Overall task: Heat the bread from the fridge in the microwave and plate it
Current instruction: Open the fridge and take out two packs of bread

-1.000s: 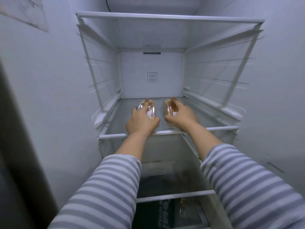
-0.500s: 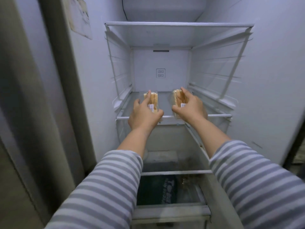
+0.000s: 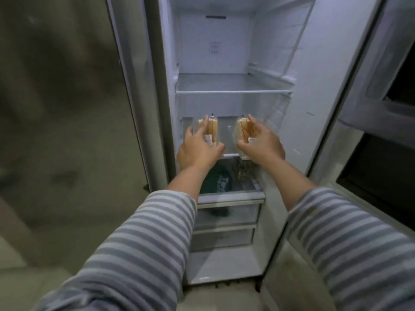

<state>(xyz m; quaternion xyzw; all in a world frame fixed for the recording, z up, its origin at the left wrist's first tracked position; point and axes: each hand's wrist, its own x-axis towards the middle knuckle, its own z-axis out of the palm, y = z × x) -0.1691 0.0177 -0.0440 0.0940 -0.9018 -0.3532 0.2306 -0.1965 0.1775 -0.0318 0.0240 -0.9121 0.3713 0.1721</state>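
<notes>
Two hands, the left hand (image 3: 197, 151) and the right hand (image 3: 262, 145). Two bread packs, the left bread pack (image 3: 211, 131) and the right bread pack (image 3: 244, 131). One fridge (image 3: 233, 92). Two drawers (image 3: 226, 217). One dark green bag (image 3: 216, 182).

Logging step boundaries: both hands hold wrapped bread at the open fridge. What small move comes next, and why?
Probably draw both packs clear of the fridge. The left hand grips one wrapped bread pack, the right hand the other pack; both packs are lifted off the shelves.
</notes>
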